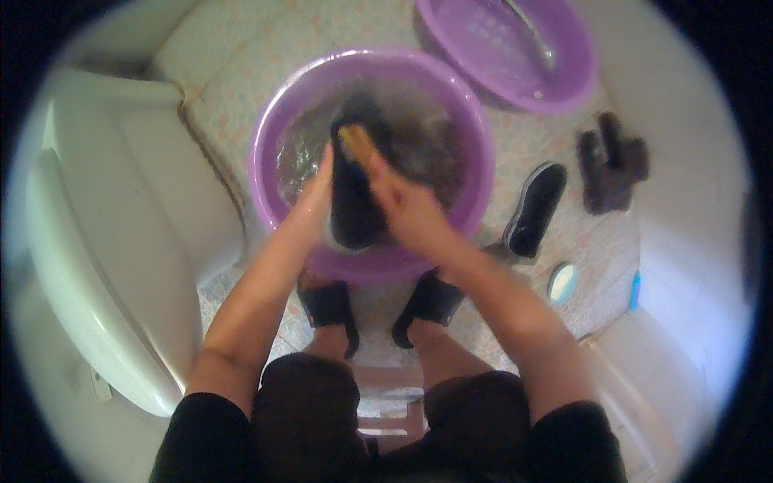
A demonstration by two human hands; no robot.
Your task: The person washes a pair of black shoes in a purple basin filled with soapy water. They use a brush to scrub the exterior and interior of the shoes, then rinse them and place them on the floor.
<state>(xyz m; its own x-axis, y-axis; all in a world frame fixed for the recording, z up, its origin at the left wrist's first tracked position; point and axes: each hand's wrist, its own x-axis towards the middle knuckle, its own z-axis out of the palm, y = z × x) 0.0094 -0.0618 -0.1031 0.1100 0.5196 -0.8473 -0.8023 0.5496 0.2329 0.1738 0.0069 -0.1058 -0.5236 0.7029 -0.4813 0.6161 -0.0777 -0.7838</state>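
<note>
Over a round purple plastic basin (261,136) of murky water, my left hand (315,192) grips the left side of a dark shoe (355,208) with a pale sole edge. A yellowish-brown brush (357,143) is in my right hand (401,202), against the upper part of the shoe; motion blurs it. Another dark shape (362,108) lies in the water behind the shoe, too blurred to name. On the floor to the right of the basin lies another dark shoe (536,208) with a pale rim.
A second purple basin (444,42) holds a pale hose-like item (531,27). Dark brown objects (611,166), a small oval brush or dish (563,282) and a blue item (635,290) stand at right. White ceramic fixture (115,241) at left; plastic stool (392,416) beneath me.
</note>
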